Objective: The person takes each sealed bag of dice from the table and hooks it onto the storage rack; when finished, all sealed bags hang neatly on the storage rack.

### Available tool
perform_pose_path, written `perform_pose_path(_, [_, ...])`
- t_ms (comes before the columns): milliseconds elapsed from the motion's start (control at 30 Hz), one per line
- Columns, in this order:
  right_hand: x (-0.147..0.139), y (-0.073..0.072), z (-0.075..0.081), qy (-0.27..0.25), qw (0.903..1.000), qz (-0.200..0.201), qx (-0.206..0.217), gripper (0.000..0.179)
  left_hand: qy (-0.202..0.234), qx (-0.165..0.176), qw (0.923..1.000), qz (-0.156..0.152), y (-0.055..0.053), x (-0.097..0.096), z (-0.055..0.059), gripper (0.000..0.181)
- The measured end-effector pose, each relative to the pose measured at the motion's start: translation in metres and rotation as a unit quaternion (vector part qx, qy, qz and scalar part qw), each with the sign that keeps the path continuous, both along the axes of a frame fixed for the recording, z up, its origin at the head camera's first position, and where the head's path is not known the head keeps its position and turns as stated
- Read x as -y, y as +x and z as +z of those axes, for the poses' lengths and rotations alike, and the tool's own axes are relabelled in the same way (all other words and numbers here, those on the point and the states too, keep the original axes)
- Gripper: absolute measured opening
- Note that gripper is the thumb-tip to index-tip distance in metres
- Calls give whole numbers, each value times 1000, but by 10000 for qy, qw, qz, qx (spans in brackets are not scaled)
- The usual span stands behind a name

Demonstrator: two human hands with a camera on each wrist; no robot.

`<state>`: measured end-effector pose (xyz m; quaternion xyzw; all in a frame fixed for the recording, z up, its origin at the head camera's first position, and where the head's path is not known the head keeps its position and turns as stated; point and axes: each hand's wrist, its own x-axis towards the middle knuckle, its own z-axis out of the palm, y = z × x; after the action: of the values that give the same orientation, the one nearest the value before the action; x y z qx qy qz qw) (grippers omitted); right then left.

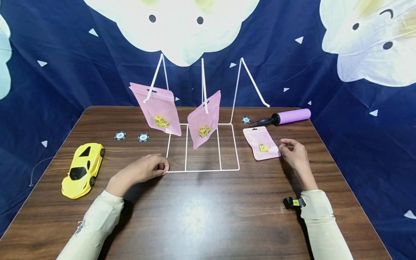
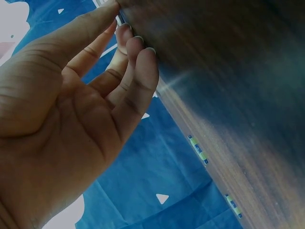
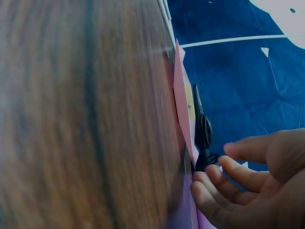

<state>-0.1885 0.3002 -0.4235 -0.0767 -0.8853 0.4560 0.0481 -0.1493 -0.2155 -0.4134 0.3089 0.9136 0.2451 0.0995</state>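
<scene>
A white wire rack (image 1: pixel 203 171) stands mid-table, three arms rising from its base. My left hand (image 1: pixel 150 167) pinches the base's front left corner between thumb and fingers; the left wrist view shows the fingertips (image 2: pixel 150 52) low at the tabletop. Two pink zip pouches with yellow dice hang from the left arm and the middle arm: the left pouch (image 1: pixel 159 104) and the middle pouch (image 1: pixel 203 117). A third pink pouch (image 1: pixel 258 139), yellow dice showing through, lies flat on the table. Beside its right edge is my right hand (image 1: pixel 295 154), fingers loosely bent, thumb apart, holding nothing.
The rack's right arm (image 1: pixel 255 81) carries no pouch. Behind the flat pouch lies a purple and black hand pump (image 1: pixel 294 116) near a poker chip (image 1: pixel 246 119). Two more chips (image 1: pixel 120 135) and a yellow toy car (image 1: pixel 82 169) are at the left.
</scene>
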Motion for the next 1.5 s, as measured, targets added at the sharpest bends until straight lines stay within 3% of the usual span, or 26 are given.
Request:
perform_pose_path(200, [-3, -4, -4, -21, 9992, 322, 256, 36, -2, 27, 10000, -23, -1, 0, 0, 24])
perform_pose_path(833, [-2, -16, -6, 436, 9960, 536, 567, 25, -36, 62, 10000, 19, -1, 0, 2, 24])
perform_pose_path(1233, [-1, -14, -8, 349, 9972, 299, 591, 24, -88, 56, 9999, 77, 0, 1, -1, 23])
perform_pose_path(1500, [1, -10, -4, 89, 9994, -288, 170, 23, -65, 59, 9999, 81, 0, 1, 0, 24])
